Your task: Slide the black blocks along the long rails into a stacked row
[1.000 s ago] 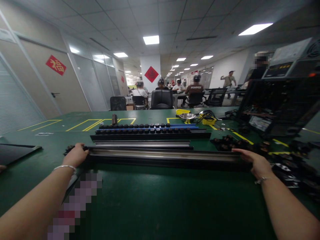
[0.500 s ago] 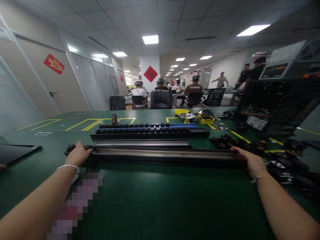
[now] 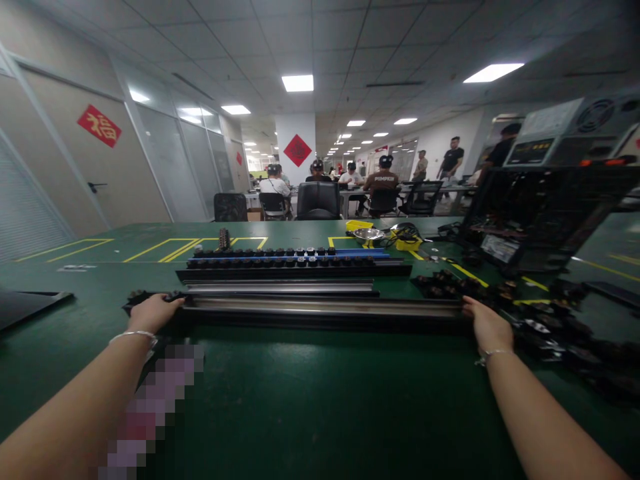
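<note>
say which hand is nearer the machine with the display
Right. The right hand holds the rail end in front of the machine; the left hand holds the opposite end.

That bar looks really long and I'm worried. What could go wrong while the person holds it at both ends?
The right hand grips the long black rail next to a heap of small black parts; swinging that end could scatter them. A silver rail lies just behind, so a push forward might knock it. With only the left hand at the other end, one slipping grip could let the rail drop or tilt.
</note>
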Demonstrator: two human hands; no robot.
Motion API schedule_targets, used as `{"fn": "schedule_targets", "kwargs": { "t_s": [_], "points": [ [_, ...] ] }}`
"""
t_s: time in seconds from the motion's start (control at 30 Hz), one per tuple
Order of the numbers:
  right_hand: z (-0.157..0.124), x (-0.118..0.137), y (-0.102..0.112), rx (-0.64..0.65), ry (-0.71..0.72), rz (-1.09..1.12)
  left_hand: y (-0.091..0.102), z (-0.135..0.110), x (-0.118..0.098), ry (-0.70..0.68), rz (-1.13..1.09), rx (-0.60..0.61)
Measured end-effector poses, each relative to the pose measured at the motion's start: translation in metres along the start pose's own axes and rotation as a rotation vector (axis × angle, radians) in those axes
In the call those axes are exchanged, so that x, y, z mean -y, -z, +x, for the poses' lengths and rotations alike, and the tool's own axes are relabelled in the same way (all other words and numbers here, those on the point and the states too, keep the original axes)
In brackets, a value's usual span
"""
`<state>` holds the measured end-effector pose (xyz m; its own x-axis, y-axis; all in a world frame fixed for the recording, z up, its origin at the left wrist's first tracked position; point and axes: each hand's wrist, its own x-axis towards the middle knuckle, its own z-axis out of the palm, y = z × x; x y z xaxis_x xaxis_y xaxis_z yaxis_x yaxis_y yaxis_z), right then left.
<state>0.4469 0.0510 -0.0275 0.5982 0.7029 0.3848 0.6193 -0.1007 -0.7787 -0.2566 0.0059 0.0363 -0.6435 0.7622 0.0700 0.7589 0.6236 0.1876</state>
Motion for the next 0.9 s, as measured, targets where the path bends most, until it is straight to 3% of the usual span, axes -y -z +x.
{"fn": "schedule_targets", "kwargs": {
  "t_s": [0.1,0.17,0.2,0.33,0.5,0.6,0.9],
  "points": [
    [-0.009,0.006,0.001,-0.042,-0.127,-0.023,0.000,0.000,-0.001,-0.005,-0.010,0.004],
    [-0.015,0.014,0.003,-0.059,-0.132,-0.071,-0.001,0.000,-0.001,0.000,-0.017,0.003],
    [-0.018,0.020,0.003,-0.066,-0.089,-0.099,-0.001,0.000,-0.002,0.003,-0.020,0.004],
    [-0.039,0.051,-0.003,-0.081,0.345,-0.316,0.002,-0.003,-0.004,0.006,-0.034,0.018],
    [-0.070,0.080,-0.023,0.189,0.636,-0.425,0.007,-0.008,-0.007,-0.018,-0.047,0.043],
    [-0.078,0.086,-0.028,0.262,0.642,-0.457,0.007,-0.013,-0.009,-0.033,-0.055,0.041],
    [-0.081,0.092,-0.028,0.261,0.543,-0.457,-0.003,-0.021,-0.016,-0.026,-0.075,-0.014]
  ]
}}
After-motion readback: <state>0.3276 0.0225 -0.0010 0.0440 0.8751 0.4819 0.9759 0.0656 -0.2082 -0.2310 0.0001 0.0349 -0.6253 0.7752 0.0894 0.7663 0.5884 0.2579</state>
